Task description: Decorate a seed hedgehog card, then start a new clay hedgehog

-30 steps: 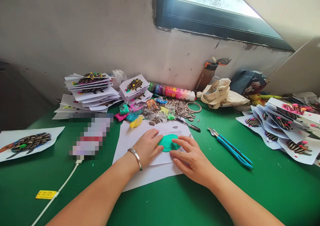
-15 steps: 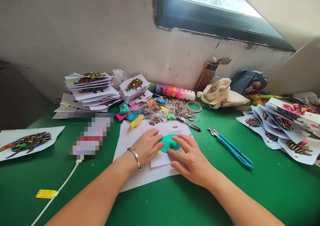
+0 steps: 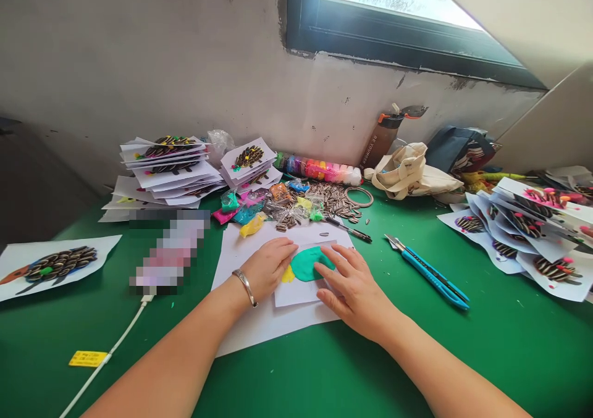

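Observation:
A flat, rounded patch of green modelling clay [image 3: 306,265] lies on a small white card [image 3: 296,296], with a bit of yellow clay [image 3: 288,274] at its left edge. Beneath the card is a larger white sheet [image 3: 245,334]. My left hand [image 3: 266,267], with a silver bangle at its wrist, rests at the left side of the card, fingers stretched out beside the clay. Over the clay's right part, my right hand [image 3: 354,285] has its fingers spread, and the fingertips touch or hover just above the green surface. Neither hand grips anything.
Bags of coloured clay [image 3: 252,225], sunflower seeds [image 3: 336,200], a pen [image 3: 349,229] and a tape ring [image 3: 359,196] lie behind the sheet. A blue utility knife [image 3: 430,273] is to the right. Stacks of seed-decorated cards [image 3: 171,171] stand left and right [image 3: 528,233].
My left fingers have drawn back a little leftward, showing more of the green and yellow clay. My right hand has shifted slightly right across the patch.

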### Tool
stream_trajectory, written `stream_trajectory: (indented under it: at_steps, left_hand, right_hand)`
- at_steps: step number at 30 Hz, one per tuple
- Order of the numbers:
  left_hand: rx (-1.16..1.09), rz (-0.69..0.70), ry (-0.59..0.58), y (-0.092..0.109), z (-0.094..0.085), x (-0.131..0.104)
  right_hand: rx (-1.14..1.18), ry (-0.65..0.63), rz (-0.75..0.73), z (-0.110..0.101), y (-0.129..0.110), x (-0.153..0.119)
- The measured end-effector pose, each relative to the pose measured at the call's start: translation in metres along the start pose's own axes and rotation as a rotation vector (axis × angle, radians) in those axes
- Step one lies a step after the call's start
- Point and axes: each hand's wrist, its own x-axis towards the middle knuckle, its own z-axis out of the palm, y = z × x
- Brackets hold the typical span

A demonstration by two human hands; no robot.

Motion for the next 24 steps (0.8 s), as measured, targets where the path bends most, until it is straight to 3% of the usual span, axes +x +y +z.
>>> stream_trajectory:
  at_steps: [12,18,24]
  left_hand:
    - [0.040,0.010,0.015,-0.0023,0.0021,-0.0019]
    - [0.089,0.004,0.028,-0.0048,0.0045,-0.0027]
    - [0.119,0.031,-0.010,-0.0041,0.0039,-0.0021]
  right_hand:
    - [-0.021,0.040,0.012,0.0007,-0.0035,0.0008]
    - [-0.040,-0.027,0.036,0.0006,-0.0055,0.0016]
    - [-0.062,-0.014,0.071,0.0016,-0.0071,0.0037]
